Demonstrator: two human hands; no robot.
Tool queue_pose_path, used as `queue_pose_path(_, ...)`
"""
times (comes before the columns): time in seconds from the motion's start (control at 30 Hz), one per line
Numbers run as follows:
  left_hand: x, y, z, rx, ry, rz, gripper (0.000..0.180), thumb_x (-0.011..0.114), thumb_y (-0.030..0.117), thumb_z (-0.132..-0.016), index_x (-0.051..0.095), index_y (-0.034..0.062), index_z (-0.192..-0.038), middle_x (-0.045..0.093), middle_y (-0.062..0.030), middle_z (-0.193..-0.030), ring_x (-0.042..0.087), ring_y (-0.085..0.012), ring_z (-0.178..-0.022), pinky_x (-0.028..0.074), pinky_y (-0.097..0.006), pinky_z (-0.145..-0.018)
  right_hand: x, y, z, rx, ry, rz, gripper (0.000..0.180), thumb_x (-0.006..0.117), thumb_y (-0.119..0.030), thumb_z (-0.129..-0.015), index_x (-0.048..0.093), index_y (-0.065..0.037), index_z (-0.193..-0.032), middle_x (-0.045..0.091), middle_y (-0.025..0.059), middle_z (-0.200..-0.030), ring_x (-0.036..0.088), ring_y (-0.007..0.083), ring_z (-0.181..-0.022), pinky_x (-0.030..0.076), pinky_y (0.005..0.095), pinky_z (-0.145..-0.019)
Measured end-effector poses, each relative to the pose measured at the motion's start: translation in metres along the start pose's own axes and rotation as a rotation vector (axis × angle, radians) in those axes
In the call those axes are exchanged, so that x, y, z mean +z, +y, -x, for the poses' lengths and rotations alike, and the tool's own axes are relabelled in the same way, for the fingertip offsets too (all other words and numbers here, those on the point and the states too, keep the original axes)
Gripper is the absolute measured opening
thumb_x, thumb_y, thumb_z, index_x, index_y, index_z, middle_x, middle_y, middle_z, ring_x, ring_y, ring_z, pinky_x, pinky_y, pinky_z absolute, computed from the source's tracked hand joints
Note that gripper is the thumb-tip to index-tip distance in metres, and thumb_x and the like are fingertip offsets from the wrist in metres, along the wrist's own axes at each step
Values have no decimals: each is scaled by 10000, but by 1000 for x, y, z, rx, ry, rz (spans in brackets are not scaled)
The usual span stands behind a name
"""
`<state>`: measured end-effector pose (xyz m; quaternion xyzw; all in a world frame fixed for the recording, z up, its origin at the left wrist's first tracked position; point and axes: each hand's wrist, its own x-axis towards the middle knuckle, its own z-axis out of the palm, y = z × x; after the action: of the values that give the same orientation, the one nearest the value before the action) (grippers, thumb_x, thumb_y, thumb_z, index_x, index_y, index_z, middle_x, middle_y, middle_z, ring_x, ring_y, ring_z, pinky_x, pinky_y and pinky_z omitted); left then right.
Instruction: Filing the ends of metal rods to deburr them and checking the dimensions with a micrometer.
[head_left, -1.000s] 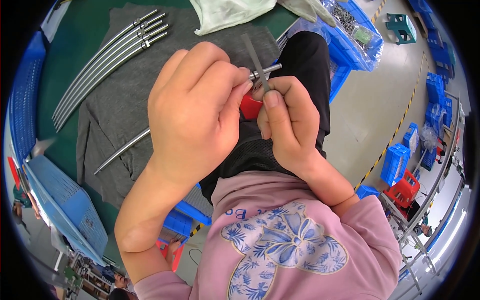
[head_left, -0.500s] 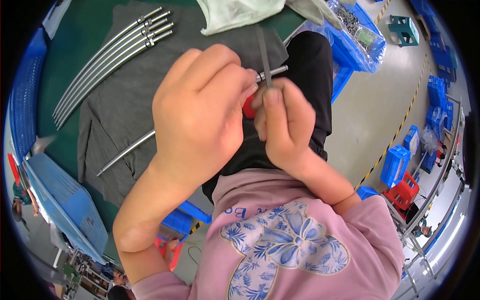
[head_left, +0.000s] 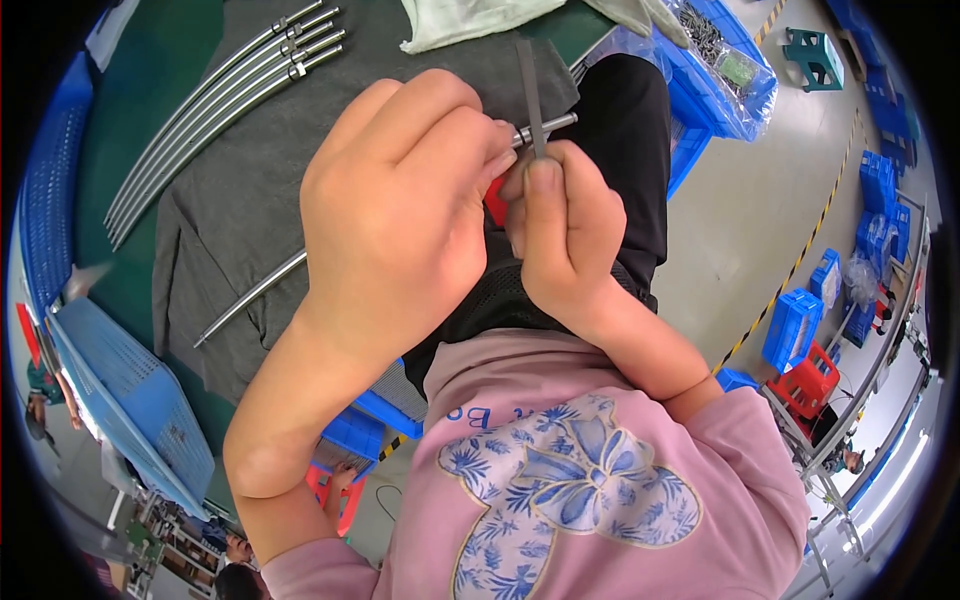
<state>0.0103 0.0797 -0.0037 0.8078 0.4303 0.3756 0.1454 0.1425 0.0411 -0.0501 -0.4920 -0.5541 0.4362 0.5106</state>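
Note:
A thin metal rod (head_left: 250, 298) runs slantwise beneath my left hand (head_left: 395, 205), whose fingers are closed round it near its fitted end. That rod's tip pokes out to the right, past my fingertips. My right hand (head_left: 572, 225) grips a flat grey file (head_left: 530, 95), thumb pressed along its lower part. The file stands nearly upright in the picture and crosses the rod close to the tip; whether the two touch is hard to tell. Something red (head_left: 495, 205) shows between my hands, mostly hidden by them.
Several similar metal rods (head_left: 215, 125) with fittings lie side by side on a dark grey cloth (head_left: 390, 55) over the green table. White fabric (head_left: 470, 22) lies at the far edge. Blue bins (head_left: 690, 110) stand right of my leg, a blue basket (head_left: 135, 380) at the left.
The picture has shifted slightly. Both hands, the rod tip and the file sit a little higher in it, in almost the same arrangement.

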Motion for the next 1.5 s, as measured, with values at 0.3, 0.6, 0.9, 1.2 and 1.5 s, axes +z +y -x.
queue_pose_path(0.3,2,0,0,3,-5,14,138,674,-53,-643,593,-7,-746,548,-83,-720,524,-222,-626,420,-284,-546,-2,1,7,54,42,-51,122,461,-26,-898,515,15,-796,549,62,-589,498,102,-463,379,230,-446)
queue_pose_path(0.6,0,-1,0,31,-17,2,138,677,-46,-636,589,-6,-734,539,-79,-714,517,-223,-623,415,-288,-546,-5,-6,6,141,12,-75,153,463,-42,-900,518,0,-764,509,43,-540,473,86,-438,364,236,-426)
queue_pose_path(0.9,1,0,0,11,-11,13,142,674,-54,-630,587,-6,-731,539,-79,-711,518,-226,-619,412,-287,-537,-8,-4,7,125,-7,-61,162,461,-42,-902,529,4,-762,515,44,-537,441,75,-427,351,226,-424)
queue_pose_path(1.2,2,-1,-1,22,-11,15,142,675,-53,-631,572,-4,-717,532,-81,-698,509,-228,-609,406,-293,-534,-6,-3,6,94,14,-76,169,452,-47,-906,520,-3,-757,518,27,-545,451,76,-419,349,210,-423)
queue_pose_path(1.5,1,-1,-2,31,-3,10,143,674,-54,-631,571,-3,-717,531,-81,-699,503,-227,-604,405,-296,-535,-5,-1,0,81,0,-80,176,454,-55,-908,517,-7,-750,490,20,-505,452,72,-415,349,213,-418)
